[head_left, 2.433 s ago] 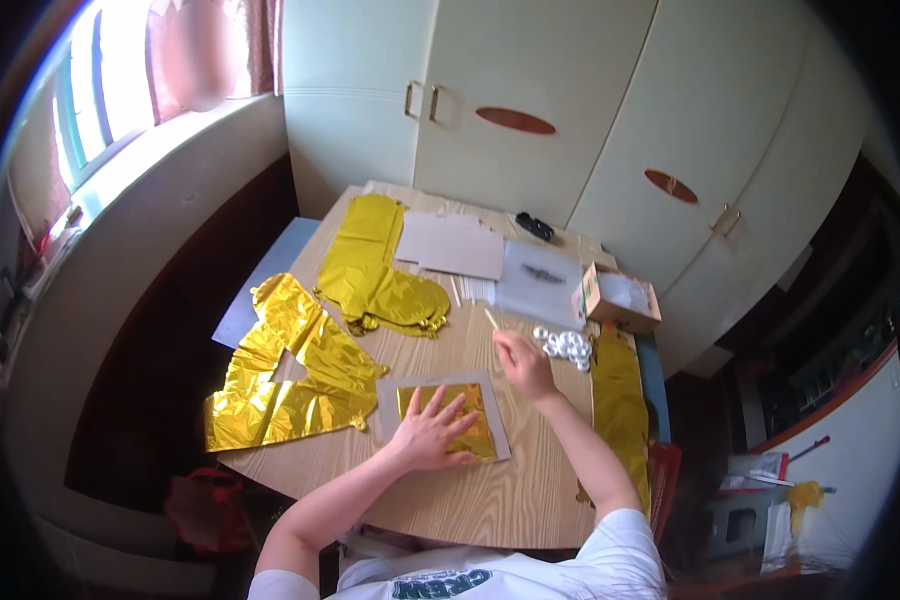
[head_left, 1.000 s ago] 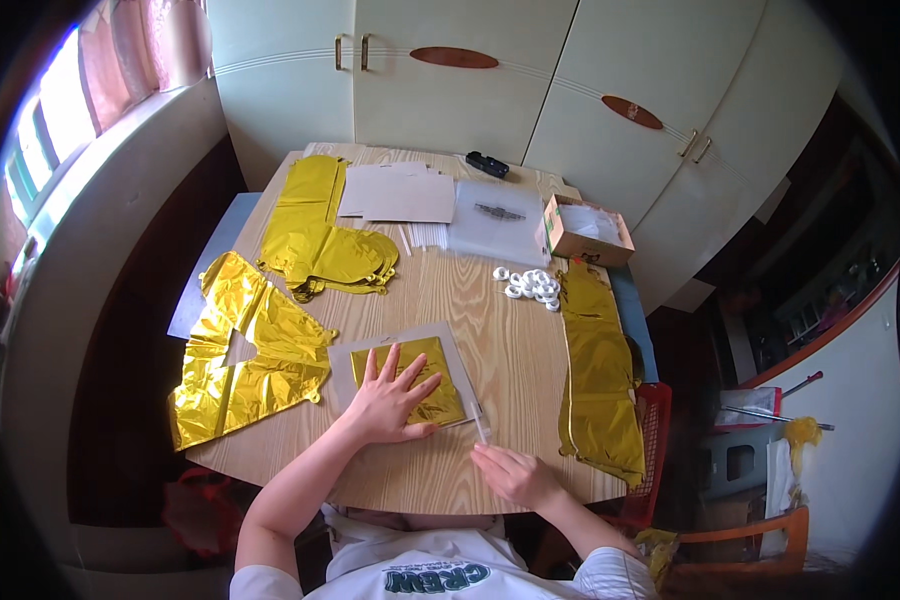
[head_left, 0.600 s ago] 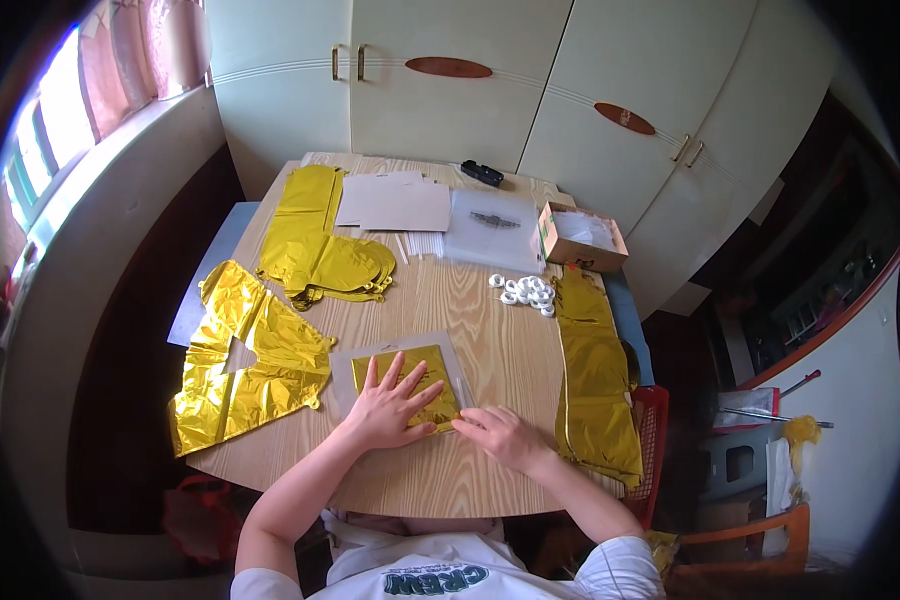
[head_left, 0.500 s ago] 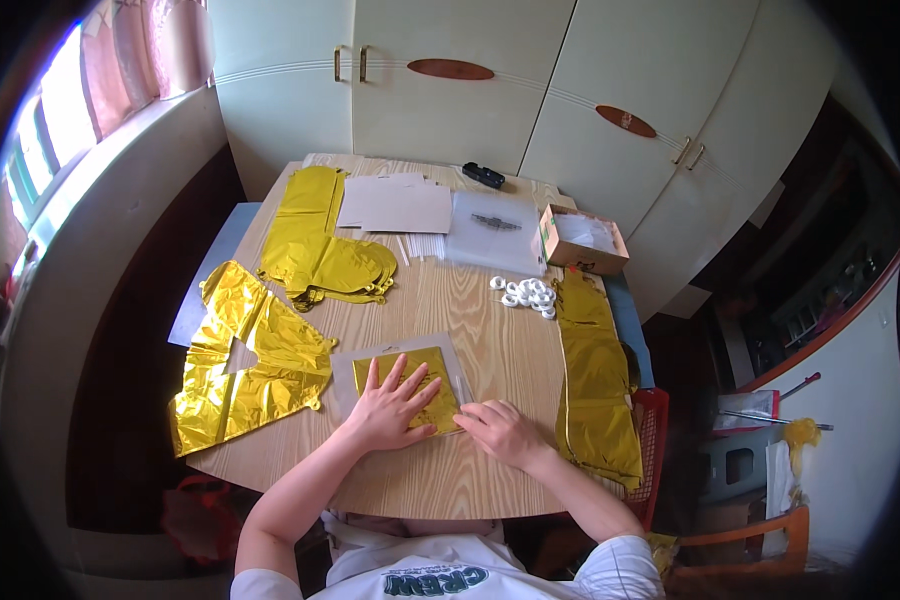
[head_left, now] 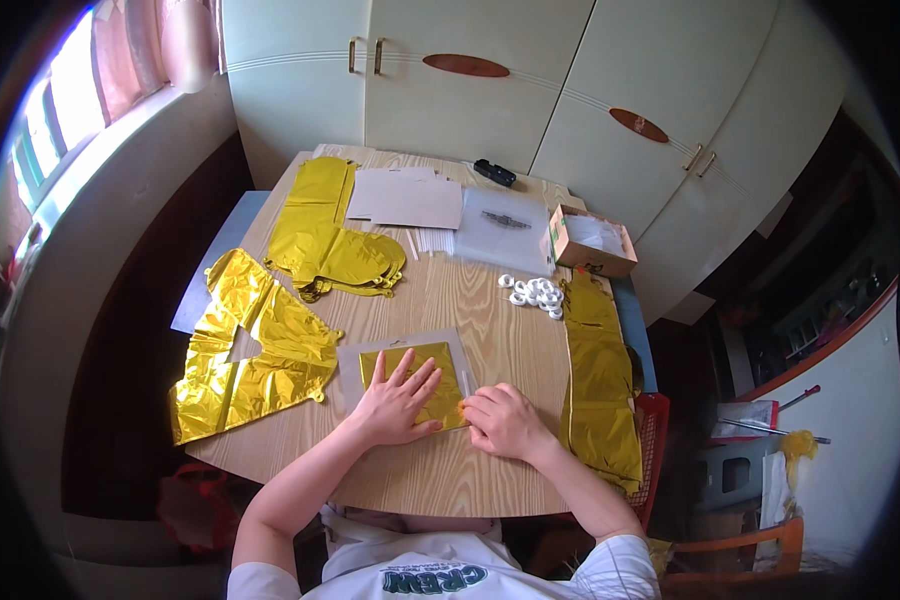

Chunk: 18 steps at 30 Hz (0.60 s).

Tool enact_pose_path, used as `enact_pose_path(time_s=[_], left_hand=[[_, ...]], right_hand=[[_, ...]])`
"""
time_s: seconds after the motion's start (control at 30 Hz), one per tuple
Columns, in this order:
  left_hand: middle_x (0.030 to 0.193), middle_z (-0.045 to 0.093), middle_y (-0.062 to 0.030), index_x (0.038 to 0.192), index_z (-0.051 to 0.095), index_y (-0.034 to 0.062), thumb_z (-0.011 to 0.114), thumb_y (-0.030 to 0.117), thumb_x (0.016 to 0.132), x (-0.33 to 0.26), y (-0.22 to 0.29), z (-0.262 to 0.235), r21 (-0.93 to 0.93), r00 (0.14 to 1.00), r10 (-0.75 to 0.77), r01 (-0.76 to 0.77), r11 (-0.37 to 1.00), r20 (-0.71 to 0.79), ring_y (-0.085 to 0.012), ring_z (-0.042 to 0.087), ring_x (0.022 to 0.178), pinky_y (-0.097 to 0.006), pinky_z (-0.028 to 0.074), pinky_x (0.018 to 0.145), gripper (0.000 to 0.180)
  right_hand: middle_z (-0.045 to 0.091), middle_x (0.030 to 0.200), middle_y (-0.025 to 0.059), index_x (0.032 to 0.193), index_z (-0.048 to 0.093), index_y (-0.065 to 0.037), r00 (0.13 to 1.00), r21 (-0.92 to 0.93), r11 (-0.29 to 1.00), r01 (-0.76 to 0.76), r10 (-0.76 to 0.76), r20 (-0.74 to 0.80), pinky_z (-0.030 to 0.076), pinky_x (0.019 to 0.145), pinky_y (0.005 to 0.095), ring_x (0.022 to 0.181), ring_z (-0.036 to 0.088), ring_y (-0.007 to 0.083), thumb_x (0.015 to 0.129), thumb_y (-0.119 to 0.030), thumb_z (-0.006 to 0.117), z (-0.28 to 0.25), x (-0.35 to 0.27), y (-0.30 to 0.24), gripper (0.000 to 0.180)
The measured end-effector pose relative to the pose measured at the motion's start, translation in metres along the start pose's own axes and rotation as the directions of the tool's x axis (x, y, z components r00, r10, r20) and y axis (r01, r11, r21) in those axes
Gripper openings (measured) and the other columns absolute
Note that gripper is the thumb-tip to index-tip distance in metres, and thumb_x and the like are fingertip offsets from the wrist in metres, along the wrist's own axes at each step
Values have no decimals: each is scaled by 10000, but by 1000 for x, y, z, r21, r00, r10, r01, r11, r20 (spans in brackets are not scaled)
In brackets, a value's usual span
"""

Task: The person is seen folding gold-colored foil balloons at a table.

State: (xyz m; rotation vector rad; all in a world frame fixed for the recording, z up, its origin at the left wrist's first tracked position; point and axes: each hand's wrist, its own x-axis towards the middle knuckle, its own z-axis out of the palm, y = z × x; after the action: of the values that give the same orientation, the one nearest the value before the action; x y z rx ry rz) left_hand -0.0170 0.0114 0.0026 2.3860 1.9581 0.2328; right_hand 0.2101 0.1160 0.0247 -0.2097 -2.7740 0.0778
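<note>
My left hand (head_left: 398, 408) lies flat, fingers spread, on a folded gold foil balloon (head_left: 428, 358). Beneath the foil is a grey card (head_left: 350, 372), whose rim shows at the top and left. At the card's right edge my right hand (head_left: 507, 423) is closed, thumb and fingers pinched together by the foil's lower right corner; what they grip is hidden. A thin whitish straw (head_left: 466, 382) sticks out just above those fingertips. Left of the card, an unfolded gold foil balloon (head_left: 260, 390) with a triangular opening is spread out.
More gold foil balloons (head_left: 315, 225) lie at the back left, others (head_left: 600, 400) along the right edge. Farther back are grey cards (head_left: 415, 203), white straws (head_left: 435, 241), clear bags (head_left: 505, 245), a black object (head_left: 494, 173), white ribbon rolls (head_left: 536, 292) and an open box (head_left: 610, 262).
My right hand has shifted slightly up and right, its fingers more curled at the foil's edge. The left hand stays flat on the foil. The whole view has shifted a little.
</note>
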Motion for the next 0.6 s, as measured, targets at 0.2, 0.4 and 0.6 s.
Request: enact_pose_path(time_s=[0.2,0.4,0.6], left_hand=[[1555,286,-133,1487,291,20,419,673,879,0,0,3,20,1000,-15,15,1000,-12,-366,157,1466,-657,77,1130,902],[1554,292,-131,1480,318,34,407,546,935,1,-2,9,18,999,-25,26,999,-42,-350,181,1463,-655,94,1130,753],[1538,331,-116,1461,358,47,456,420,956,1,-3,11,-45,996,-29,25,999,-85,-346,225,1450,-645,92,1133,636]], right_hand=[[638,1068,37,920,638,-92,999,18,999,-34,35,-41,455,895,383,1053,576,205,751,-208,694,0,-3,-4,212],[608,1109,79,1044,616,-67,998,77,996,46,-42,-50,454,910,360,1058,564,230,804,-211,688,3,-3,-50,289],[558,1054,111,1052,598,-40,998,377,925,43,-57,27,463,877,372,1016,539,274,829,-163,657,30,31,-117,261]])
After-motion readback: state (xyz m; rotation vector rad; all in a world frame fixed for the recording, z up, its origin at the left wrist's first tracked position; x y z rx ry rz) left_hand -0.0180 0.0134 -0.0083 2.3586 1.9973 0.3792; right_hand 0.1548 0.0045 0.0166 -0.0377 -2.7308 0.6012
